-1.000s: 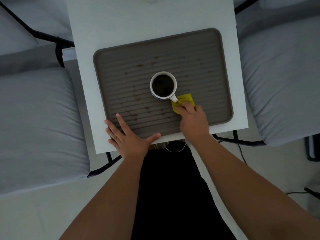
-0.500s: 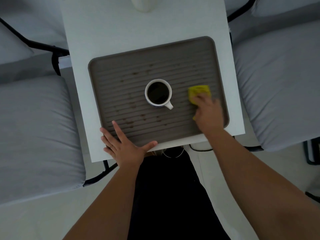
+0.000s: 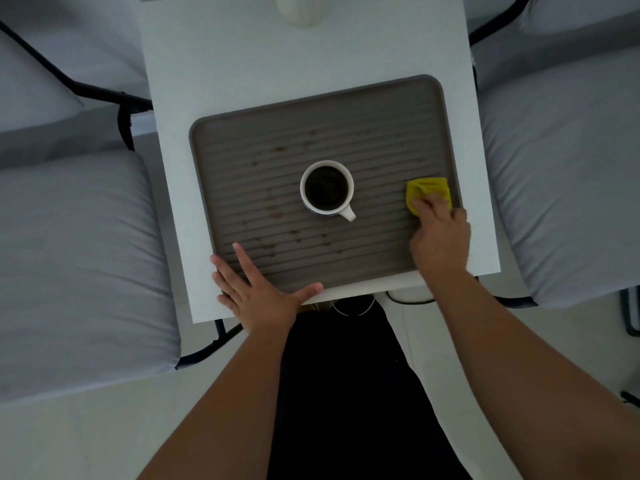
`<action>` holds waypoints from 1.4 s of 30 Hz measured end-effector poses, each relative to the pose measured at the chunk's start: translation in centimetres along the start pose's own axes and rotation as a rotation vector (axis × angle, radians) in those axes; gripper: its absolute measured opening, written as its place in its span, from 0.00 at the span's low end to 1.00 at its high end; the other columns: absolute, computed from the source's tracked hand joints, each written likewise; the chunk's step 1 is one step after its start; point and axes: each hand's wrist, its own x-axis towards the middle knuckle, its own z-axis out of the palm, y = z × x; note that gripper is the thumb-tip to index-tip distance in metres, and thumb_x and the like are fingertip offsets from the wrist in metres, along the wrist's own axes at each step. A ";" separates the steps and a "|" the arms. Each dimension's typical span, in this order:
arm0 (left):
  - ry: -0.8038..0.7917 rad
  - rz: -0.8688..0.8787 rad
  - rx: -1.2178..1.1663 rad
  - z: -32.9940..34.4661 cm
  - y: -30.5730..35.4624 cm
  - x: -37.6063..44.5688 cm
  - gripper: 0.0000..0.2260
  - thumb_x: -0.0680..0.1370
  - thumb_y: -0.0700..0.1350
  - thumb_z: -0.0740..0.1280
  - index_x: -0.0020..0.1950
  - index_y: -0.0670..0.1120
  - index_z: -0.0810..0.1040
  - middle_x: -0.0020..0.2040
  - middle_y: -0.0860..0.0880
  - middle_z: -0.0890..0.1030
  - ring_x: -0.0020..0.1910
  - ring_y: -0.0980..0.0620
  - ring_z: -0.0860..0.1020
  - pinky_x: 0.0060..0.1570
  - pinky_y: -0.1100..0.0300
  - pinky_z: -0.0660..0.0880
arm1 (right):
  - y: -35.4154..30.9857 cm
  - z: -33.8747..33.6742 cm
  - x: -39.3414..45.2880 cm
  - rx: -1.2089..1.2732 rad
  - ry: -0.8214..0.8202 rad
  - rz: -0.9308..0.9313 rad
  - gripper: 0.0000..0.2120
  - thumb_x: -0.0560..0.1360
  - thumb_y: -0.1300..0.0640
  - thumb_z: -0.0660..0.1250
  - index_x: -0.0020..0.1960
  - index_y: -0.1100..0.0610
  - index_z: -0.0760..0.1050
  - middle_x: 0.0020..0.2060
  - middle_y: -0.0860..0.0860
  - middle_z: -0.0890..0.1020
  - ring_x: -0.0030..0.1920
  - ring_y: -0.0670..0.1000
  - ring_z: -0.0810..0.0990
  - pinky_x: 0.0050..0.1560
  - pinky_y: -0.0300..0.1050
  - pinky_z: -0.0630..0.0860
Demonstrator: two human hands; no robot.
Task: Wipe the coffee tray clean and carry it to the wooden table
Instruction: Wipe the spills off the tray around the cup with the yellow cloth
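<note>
A grey ribbed coffee tray (image 3: 363, 133) lies slightly askew on a narrow white worktop (image 3: 242, 64), seen from directly above. A white mug (image 3: 327, 192) of dark coffee stands upright near the tray's middle, its handle pointing toward the person.

Brown coffee spots (image 3: 273, 213) dot the ribs to the left of the mug and along the near edge, with a few more toward the far side. The strip on the right looks cleaner, though the dim light makes that hard to confirm.

The right hand (image 3: 440, 237) presses a crumpled yellow cloth (image 3: 427, 192) against the tray's right edge — fingers curled down over the cloth, holding it under them. The left hand (image 3: 256, 289) lies flat and spread wide on the tray's near left corner, fingers apart, gripping nothing; it appears to steady the tray.

Padded grey chair seats flank the worktop on both sides, and the base of a pale object (image 3: 299, 10) shows at the far end.

By this view the wiping is partly done — most of the left half looks unwiped, and the mug sits over the centre. No wooden table is in view, so the carry has not yet begun.
</note>
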 end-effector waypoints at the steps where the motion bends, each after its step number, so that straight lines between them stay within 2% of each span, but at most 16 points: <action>1: 0.003 0.000 0.007 0.0 0.0 0.0 0.69 0.50 0.77 0.69 0.74 0.55 0.26 0.76 0.44 0.28 0.76 0.40 0.34 0.73 0.39 0.39 | -0.7 0.0 -0.1 0.002 -0.008 0.023 0.25 0.67 0.66 0.59 0.62 0.56 0.76 0.62 0.57 0.77 0.46 0.65 0.74 0.43 0.52 0.70; 3: 0.001 0.000 0.014 0.1 0.0 0.1 0.69 0.51 0.77 0.68 0.74 0.56 0.26 0.76 0.43 0.28 0.76 0.40 0.34 0.72 0.39 0.39 | -3.2 0.5 -0.9 0.005 -0.066 -0.028 0.26 0.65 0.65 0.61 0.63 0.57 0.76 0.61 0.58 0.77 0.47 0.65 0.74 0.44 0.51 0.71; 5: -0.004 -0.002 0.019 0.1 0.0 0.1 0.69 0.51 0.77 0.69 0.73 0.56 0.26 0.75 0.43 0.28 0.76 0.40 0.34 0.73 0.39 0.39 | -5.0 0.9 -1.8 -0.030 -0.111 -0.181 0.27 0.64 0.65 0.63 0.63 0.57 0.75 0.61 0.57 0.77 0.46 0.64 0.75 0.43 0.51 0.72; 8: -0.007 -0.009 0.012 0.0 0.0 0.0 0.69 0.50 0.77 0.68 0.73 0.56 0.25 0.75 0.44 0.28 0.76 0.40 0.34 0.73 0.39 0.39 | -3.6 0.0 -0.6 -0.134 -0.131 -0.348 0.24 0.66 0.64 0.62 0.62 0.53 0.76 0.58 0.54 0.79 0.45 0.62 0.76 0.43 0.51 0.71; 12: -0.011 -0.008 0.000 0.0 0.0 -0.1 0.69 0.50 0.77 0.69 0.73 0.56 0.25 0.75 0.45 0.27 0.76 0.41 0.34 0.73 0.39 0.39 | 1.0 -1.0 1.0 -0.123 -0.047 -0.187 0.24 0.64 0.66 0.60 0.58 0.56 0.78 0.56 0.58 0.80 0.43 0.65 0.75 0.40 0.53 0.69; 15: -0.015 -0.013 0.018 -0.1 0.3 0.0 0.69 0.50 0.77 0.69 0.73 0.56 0.25 0.75 0.44 0.27 0.76 0.40 0.33 0.73 0.39 0.39 | -0.8 -0.5 0.5 -0.033 -0.020 -0.057 0.23 0.64 0.64 0.57 0.56 0.59 0.79 0.55 0.59 0.80 0.43 0.66 0.75 0.39 0.52 0.70; 19: -0.004 -0.007 0.010 0.0 0.2 0.0 0.69 0.50 0.77 0.68 0.73 0.56 0.26 0.75 0.44 0.28 0.76 0.40 0.34 0.73 0.38 0.39 | -5.4 1.2 -2.6 -0.018 -0.109 -0.283 0.26 0.62 0.64 0.62 0.61 0.58 0.77 0.57 0.58 0.79 0.43 0.63 0.75 0.41 0.51 0.75; 21: 0.003 -0.006 0.007 0.0 0.1 0.0 0.69 0.50 0.77 0.69 0.74 0.56 0.26 0.76 0.44 0.28 0.76 0.40 0.34 0.73 0.38 0.40 | -5.0 1.3 -3.3 -0.075 -0.122 -0.355 0.25 0.66 0.62 0.58 0.62 0.55 0.76 0.58 0.55 0.79 0.42 0.62 0.75 0.39 0.50 0.75; 26: -0.003 -0.008 0.008 -0.1 0.2 -0.1 0.69 0.50 0.77 0.68 0.74 0.56 0.26 0.76 0.44 0.29 0.76 0.40 0.35 0.73 0.39 0.40 | -0.1 0.0 -1.1 -0.094 -0.018 -0.252 0.26 0.65 0.59 0.51 0.58 0.56 0.79 0.55 0.57 0.80 0.41 0.64 0.76 0.38 0.51 0.73; 29: -0.013 -0.003 0.013 0.0 0.3 -0.1 0.68 0.50 0.76 0.68 0.74 0.56 0.26 0.76 0.44 0.28 0.76 0.40 0.34 0.72 0.38 0.40 | -1.9 0.4 -1.9 -0.035 -0.015 -0.166 0.28 0.64 0.59 0.50 0.57 0.58 0.79 0.54 0.59 0.80 0.41 0.64 0.76 0.40 0.52 0.74; 32: -0.006 -0.002 0.017 0.0 0.2 0.0 0.68 0.50 0.76 0.69 0.74 0.57 0.27 0.76 0.44 0.28 0.76 0.39 0.35 0.73 0.38 0.41 | -4.7 1.3 -2.8 -0.005 -0.090 -0.307 0.27 0.65 0.60 0.51 0.58 0.57 0.78 0.54 0.57 0.80 0.42 0.62 0.76 0.39 0.50 0.75; 35: -0.004 0.004 0.017 0.0 0.1 0.0 0.68 0.50 0.76 0.69 0.74 0.56 0.27 0.76 0.44 0.28 0.76 0.39 0.35 0.73 0.37 0.41 | -3.2 1.1 -0.8 0.020 -0.071 -0.412 0.23 0.66 0.62 0.54 0.55 0.54 0.80 0.54 0.56 0.81 0.41 0.62 0.76 0.39 0.51 0.76; 36: -0.005 0.004 0.022 0.1 0.1 0.0 0.68 0.50 0.77 0.69 0.74 0.56 0.27 0.76 0.44 0.28 0.76 0.39 0.35 0.73 0.37 0.41 | -2.0 0.9 0.2 0.036 -0.034 -0.362 0.23 0.65 0.63 0.54 0.55 0.53 0.80 0.55 0.57 0.81 0.40 0.62 0.76 0.40 0.50 0.76; 39: 0.003 0.000 0.034 0.2 0.0 0.1 0.68 0.50 0.77 0.69 0.74 0.57 0.27 0.76 0.44 0.28 0.76 0.39 0.34 0.73 0.37 0.41 | 0.0 0.1 3.0 0.149 0.050 0.017 0.21 0.68 0.66 0.57 0.56 0.54 0.80 0.61 0.57 0.77 0.46 0.64 0.74 0.45 0.52 0.75; 40: 0.008 0.003 0.038 0.3 0.0 0.1 0.68 0.50 0.77 0.69 0.74 0.57 0.27 0.76 0.44 0.28 0.76 0.39 0.34 0.73 0.37 0.41 | -0.9 0.1 3.2 0.170 0.048 0.073 0.21 0.69 0.67 0.58 0.56 0.55 0.80 0.61 0.57 0.77 0.47 0.64 0.73 0.46 0.52 0.74; 42: 0.008 0.009 0.033 0.3 0.0 0.2 0.68 0.50 0.76 0.69 0.74 0.57 0.28 0.76 0.44 0.28 0.76 0.39 0.34 0.72 0.37 0.40 | -4.1 0.4 2.5 0.156 -0.016 -0.019 0.21 0.67 0.66 0.58 0.56 0.55 0.80 0.60 0.57 0.77 0.47 0.64 0.74 0.45 0.52 0.74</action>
